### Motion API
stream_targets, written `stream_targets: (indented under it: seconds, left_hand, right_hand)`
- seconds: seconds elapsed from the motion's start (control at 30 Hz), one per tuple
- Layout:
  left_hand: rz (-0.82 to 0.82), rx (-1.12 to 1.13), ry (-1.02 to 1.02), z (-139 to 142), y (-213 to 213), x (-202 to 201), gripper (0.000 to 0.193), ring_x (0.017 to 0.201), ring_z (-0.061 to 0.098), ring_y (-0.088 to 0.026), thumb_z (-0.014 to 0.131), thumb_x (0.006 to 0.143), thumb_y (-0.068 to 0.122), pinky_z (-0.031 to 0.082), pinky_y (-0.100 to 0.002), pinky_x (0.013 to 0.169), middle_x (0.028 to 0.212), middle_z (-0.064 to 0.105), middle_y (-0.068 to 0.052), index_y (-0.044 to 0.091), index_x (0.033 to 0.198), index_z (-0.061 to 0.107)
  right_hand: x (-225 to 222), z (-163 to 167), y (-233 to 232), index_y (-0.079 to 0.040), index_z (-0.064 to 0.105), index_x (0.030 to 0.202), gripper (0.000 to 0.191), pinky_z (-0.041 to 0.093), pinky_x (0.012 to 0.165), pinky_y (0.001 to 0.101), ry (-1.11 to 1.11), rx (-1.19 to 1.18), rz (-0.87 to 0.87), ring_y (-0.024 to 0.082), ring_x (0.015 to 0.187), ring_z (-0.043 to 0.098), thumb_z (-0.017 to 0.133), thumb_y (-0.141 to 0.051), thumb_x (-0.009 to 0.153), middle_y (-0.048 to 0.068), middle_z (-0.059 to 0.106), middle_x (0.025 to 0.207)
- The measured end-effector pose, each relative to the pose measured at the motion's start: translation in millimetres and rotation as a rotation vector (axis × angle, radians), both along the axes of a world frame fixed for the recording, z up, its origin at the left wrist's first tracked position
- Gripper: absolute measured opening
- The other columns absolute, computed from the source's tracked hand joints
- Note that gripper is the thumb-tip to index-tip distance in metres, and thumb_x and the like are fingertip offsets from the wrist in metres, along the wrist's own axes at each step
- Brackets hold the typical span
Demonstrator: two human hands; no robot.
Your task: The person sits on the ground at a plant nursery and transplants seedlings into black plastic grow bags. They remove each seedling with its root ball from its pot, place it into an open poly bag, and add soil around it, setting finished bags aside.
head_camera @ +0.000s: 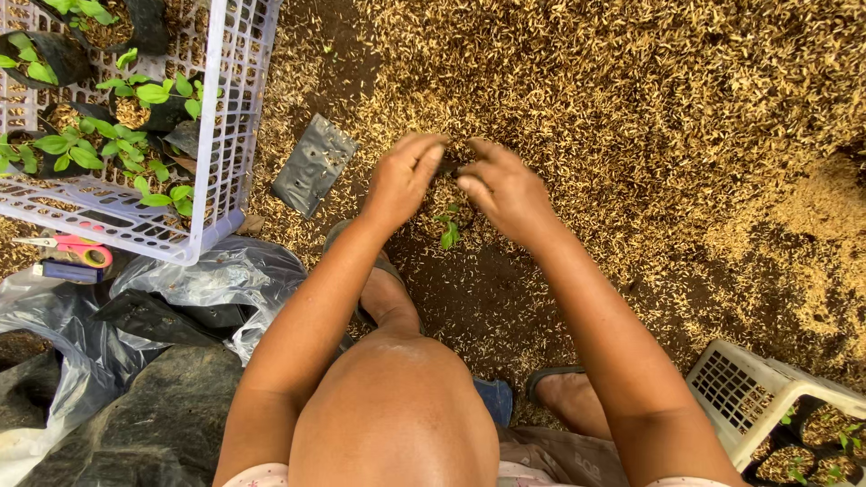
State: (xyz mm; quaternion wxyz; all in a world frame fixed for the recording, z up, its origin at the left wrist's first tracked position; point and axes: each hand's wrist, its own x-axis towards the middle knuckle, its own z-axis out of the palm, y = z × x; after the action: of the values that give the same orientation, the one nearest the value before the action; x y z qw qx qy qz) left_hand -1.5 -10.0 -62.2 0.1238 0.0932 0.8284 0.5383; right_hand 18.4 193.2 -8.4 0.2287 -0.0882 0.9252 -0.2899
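Knee (397,406) low-centre; seedling (448,230) btwn left hand (403,180) & right hand (503,189), maybe touching.

To your left stands a white crate (230,117) of potted seedlings (135,95), with pink scissors (77,245) and a blue cutter (68,271) just beside it. An empty black bag (313,165) lies flat on the husk-strewn ground (649,108). Another crate (749,388) sits at lower right.
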Motion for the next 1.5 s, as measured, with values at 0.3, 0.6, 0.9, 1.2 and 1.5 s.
stream_targets:
  seconds: [0.3, 0.6, 0.9, 1.2, 1.5]
  left_hand:
    - [0.112, 0.028, -0.028, 13, -30, 31, 0.038, 0.114, 0.068, -0.026, 0.054, 0.108, 0.029, 0.054, -0.039, 0.099, 0.127, 0.067, -0.012, 0.005, 0.136, 0.060]
    - [0.031, -0.030, 0.043, 21, -30, 38, 0.032, 0.121, 0.064, -0.031, 0.061, 0.103, 0.023, 0.050, -0.040, 0.104, 0.129, 0.065, -0.013, 0.006, 0.130, 0.063]
    - [0.017, -0.038, 0.053, 17, -22, 24, 0.028, 0.113, 0.067, -0.027, 0.065, 0.096, 0.012, 0.054, -0.037, 0.094, 0.124, 0.067, -0.010, 0.006, 0.123, 0.066]
    - [0.069, -0.108, 0.071, 5, -8, 21, 0.012, 0.099, 0.072, -0.022, 0.071, 0.098, 0.016, 0.057, -0.034, 0.088, 0.107, 0.074, -0.005, 0.007, 0.105, 0.074]
    - [0.032, 0.082, -0.169, -32, -6, 47, 0.077, 0.155, 0.030, -0.036, 0.021, 0.107, 0.063, 0.021, -0.049, 0.127, 0.165, 0.039, -0.018, 0.010, 0.162, 0.034]
  right_hand:
    - [-11, -44, 36, -0.015, 0.062, 0.134, 0.061, 0.040, 0.109, 0.0571, 0.621, 0.557, 0.267, 0.041, 0.134, 0.048, 0.076, -0.035, 0.079, 0.017, 0.052, 0.147]
    - [-2, 12, 40, -0.007, 0.061, 0.126, 0.032, 0.060, 0.085, 0.0396, -0.338, -0.382, -0.676, 0.028, 0.103, 0.068, 0.068, -0.012, 0.095, 0.017, 0.070, 0.119]
    - [-2, 54, 3, -0.014, 0.064, 0.139, 0.046, 0.027, 0.119, 0.0545, -0.165, -0.267, -0.092, 0.037, 0.153, 0.023, 0.048, -0.037, 0.102, 0.016, 0.023, 0.167]
    - [-12, 17, -21, -0.014, 0.069, 0.131, 0.047, 0.024, 0.126, 0.0491, -0.196, 0.160, 0.090, 0.035, 0.155, 0.024, 0.042, -0.046, 0.108, 0.009, 0.024, 0.167]
    - [87, -60, -26, -0.004, 0.044, 0.148, 0.057, 0.057, 0.096, 0.0449, -0.237, -0.660, -0.818, 0.033, 0.128, 0.052, 0.040, -0.042, 0.106, 0.019, 0.050, 0.144]
